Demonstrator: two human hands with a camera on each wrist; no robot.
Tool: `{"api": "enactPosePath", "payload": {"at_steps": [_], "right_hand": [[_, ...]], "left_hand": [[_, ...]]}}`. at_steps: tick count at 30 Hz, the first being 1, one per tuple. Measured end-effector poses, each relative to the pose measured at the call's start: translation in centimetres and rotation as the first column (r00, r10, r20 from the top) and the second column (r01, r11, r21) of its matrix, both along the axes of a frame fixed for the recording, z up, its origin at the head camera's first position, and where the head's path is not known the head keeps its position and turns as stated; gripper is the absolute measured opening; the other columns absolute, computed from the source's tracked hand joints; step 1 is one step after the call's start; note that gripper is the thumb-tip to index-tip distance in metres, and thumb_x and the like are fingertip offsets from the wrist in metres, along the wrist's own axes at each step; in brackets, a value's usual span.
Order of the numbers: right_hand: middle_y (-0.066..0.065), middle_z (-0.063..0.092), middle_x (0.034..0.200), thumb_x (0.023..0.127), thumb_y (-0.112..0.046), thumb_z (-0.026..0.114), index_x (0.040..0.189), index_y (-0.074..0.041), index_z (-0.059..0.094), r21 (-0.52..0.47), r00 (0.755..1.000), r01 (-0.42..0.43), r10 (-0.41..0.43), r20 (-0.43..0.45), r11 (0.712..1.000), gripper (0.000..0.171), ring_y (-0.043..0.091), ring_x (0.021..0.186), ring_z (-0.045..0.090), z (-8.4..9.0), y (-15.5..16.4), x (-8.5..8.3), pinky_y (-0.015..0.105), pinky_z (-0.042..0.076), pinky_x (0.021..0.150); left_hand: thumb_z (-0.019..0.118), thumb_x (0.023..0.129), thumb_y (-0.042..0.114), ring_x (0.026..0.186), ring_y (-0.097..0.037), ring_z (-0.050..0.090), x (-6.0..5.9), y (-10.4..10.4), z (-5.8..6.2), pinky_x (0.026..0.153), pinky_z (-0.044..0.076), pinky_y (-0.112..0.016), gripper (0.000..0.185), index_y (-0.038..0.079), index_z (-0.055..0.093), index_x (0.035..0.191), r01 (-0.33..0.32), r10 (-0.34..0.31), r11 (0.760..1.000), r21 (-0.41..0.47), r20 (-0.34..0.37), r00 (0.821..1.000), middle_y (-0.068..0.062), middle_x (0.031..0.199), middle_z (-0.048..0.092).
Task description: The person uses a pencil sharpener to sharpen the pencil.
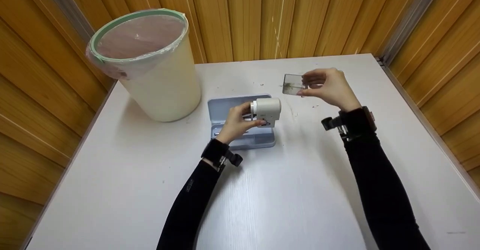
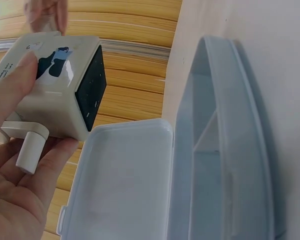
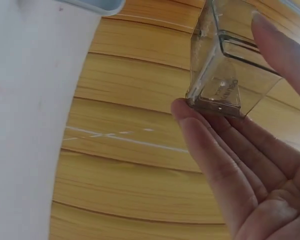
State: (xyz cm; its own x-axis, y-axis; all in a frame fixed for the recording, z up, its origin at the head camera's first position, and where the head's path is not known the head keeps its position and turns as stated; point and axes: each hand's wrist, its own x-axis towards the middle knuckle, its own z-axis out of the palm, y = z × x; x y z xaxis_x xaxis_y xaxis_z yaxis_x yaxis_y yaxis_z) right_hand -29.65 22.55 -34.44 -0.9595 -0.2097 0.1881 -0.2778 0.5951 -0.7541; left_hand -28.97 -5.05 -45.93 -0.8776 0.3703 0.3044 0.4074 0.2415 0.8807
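My left hand (image 1: 236,121) grips a cream crank pencil sharpener (image 1: 269,109) above an open blue-grey pencil case (image 1: 258,144). In the left wrist view the thumb lies on the sharpener's printed side and fingers support it below, beside the white crank handle (image 2: 31,152). Off to the right, my right hand (image 1: 333,88) pinches a clear shavings drawer (image 1: 294,85) between thumb and fingers, held apart from the sharpener. Dark specks show in the drawer in the head view. The right wrist view shows its see-through walls (image 3: 230,80) close up.
A large cream bin (image 1: 168,85) with a green rim and a clear plastic liner stands at the back left of the white table (image 1: 123,190). Small crumbs (image 1: 261,85) lie behind the case. Wood-look panels (image 1: 243,21) enclose the table's back and sides.
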Motion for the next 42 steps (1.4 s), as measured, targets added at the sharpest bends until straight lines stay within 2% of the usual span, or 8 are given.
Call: {"api": "enactPosePath", "payload": {"at_steps": [6,14,20,28,34,36,40,42], "right_hand": [[0.019,0.071,0.114,0.076,-0.019,0.086,0.118,0.002,0.068,0.07,0.996,-0.072,0.076,-0.056,0.995,0.05,0.029,0.103,0.068,5.8,-4.8,-1.4,0.035,0.056,0.095],[0.013,0.07,0.118,0.08,-0.023,0.082,0.126,-0.002,0.063,-0.003,0.985,-0.136,0.135,-0.108,0.991,0.054,0.019,0.103,0.067,10.1,-14.2,-3.5,0.023,0.054,0.094],[0.009,0.07,0.116,0.082,-0.024,0.08,0.126,-0.004,0.063,-0.054,0.978,-0.126,0.115,-0.173,0.991,0.052,0.014,0.101,0.067,11.7,-19.9,-4.8,0.015,0.052,0.09],[0.007,0.062,0.127,0.087,-0.026,0.075,0.133,-0.005,0.057,0.019,0.977,-0.103,0.105,-0.186,0.995,0.055,0.012,0.106,0.054,12.5,-24.8,-5.6,0.014,0.047,0.09],[0.006,0.055,0.137,0.087,-0.03,0.075,0.14,-0.006,0.052,0.138,0.948,-0.076,0.114,-0.296,0.987,0.062,0.016,0.125,0.05,12.3,-28.1,-5.5,0.011,0.04,0.102],[0.005,0.053,0.139,0.088,-0.03,0.073,0.143,-0.007,0.049,0.233,0.931,-0.067,0.145,-0.335,0.97,0.064,0.016,0.13,0.048,11.8,-29.2,-5.3,0.01,0.038,0.106],[0.004,0.05,0.143,0.095,-0.023,0.065,0.148,-0.008,0.044,0.454,0.878,-0.052,0.257,-0.403,0.889,0.058,0.017,0.134,0.043,10.6,-30.8,-5.1,0.012,0.035,0.111],[0.006,0.049,0.145,0.1,-0.014,0.056,0.148,-0.007,0.043,0.581,0.823,-0.035,0.353,-0.444,0.813,0.051,0.019,0.137,0.042,10.1,-31.3,-5.2,0.015,0.036,0.113]], "left_hand": [[0.082,0.078,0.009,0.111,-0.028,0.069,-0.1,0.5,-0.2,0.095,0.056,-0.03,0.052,-0.002,0.061,0.125,0.023,-0.022,1.0,0.011,-0.017,1.0,-0.019,0.119,0.07],[0.081,0.08,0.011,0.113,-0.028,0.068,0.1,0.9,-0.5,0.097,0.056,-0.033,0.055,-0.001,0.06,0.129,0.054,-0.054,0.998,-0.015,0.015,0.998,-0.019,0.121,0.069],[0.08,0.082,0.013,0.112,-0.024,0.069,0.6,1.3,-0.6,0.097,0.055,-0.028,0.05,0.002,0.061,0.127,0.07,-0.07,0.997,-0.019,0.015,0.997,-0.015,0.12,0.071],[0.08,0.081,0.012,0.099,-0.024,0.072,1.3,2.0,-1.0,0.09,0.058,-0.027,0.045,0.0,0.064,0.121,0.123,-0.118,0.992,0.025,-0.151,0.981,-0.014,0.107,0.074],[0.077,0.082,0.003,0.103,-0.03,0.069,1.8,1.8,-1.0,0.096,0.055,-0.029,0.042,-0.003,0.063,0.121,0.069,-0.061,0.997,0.022,-0.248,0.967,-0.017,0.113,0.07],[0.073,0.084,0.002,0.112,-0.035,0.063,2.2,1.6,-0.9,0.105,0.049,-0.039,0.044,-0.006,0.058,0.125,0.055,-0.053,0.998,0.0,-0.24,0.969,-0.022,0.121,0.065],[0.062,0.094,0.012,0.133,-0.039,0.047,2.5,1.4,-2.0,0.118,0.032,-0.049,0.051,-0.008,0.047,0.139,-0.018,-0.031,0.977,-0.212,-0.227,0.973,-0.025,0.141,0.051],[0.051,0.101,0.022,0.139,-0.032,0.041,0.2,1.4,-6.2,0.123,0.026,-0.043,0.049,-0.001,0.044,0.144,-0.124,-0.045,0.913,-0.388,-0.4,0.915,-0.019,0.147,0.048]]}}
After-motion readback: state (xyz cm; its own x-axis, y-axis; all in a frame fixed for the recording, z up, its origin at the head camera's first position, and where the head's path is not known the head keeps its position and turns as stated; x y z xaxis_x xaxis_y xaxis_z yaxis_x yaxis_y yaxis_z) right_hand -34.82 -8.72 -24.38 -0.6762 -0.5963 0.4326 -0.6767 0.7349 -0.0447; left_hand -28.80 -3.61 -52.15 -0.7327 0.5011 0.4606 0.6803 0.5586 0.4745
